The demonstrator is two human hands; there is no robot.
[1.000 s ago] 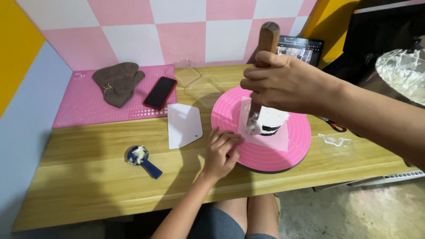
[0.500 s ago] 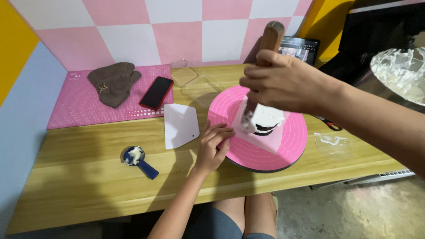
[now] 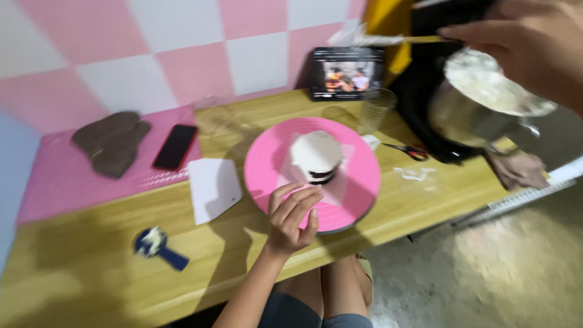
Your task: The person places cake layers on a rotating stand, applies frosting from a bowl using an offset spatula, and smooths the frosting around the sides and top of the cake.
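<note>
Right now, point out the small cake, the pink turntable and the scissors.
small cake (image 3: 316,155), head view, white frosted top.
pink turntable (image 3: 267,164), head view, bare left surface.
scissors (image 3: 408,150), head view, blades near the handles.

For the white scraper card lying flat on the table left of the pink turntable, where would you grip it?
Probably at the white scraper card's near, rounded edge, coming from the front of the table. It lies flat, so a fingertip must slide under an edge first. The left hand rests on the pink turntable beside it, closest.

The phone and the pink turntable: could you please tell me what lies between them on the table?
A white scraper card lies flat on the wood between the phone and the turntable, seen in the head view.
</note>
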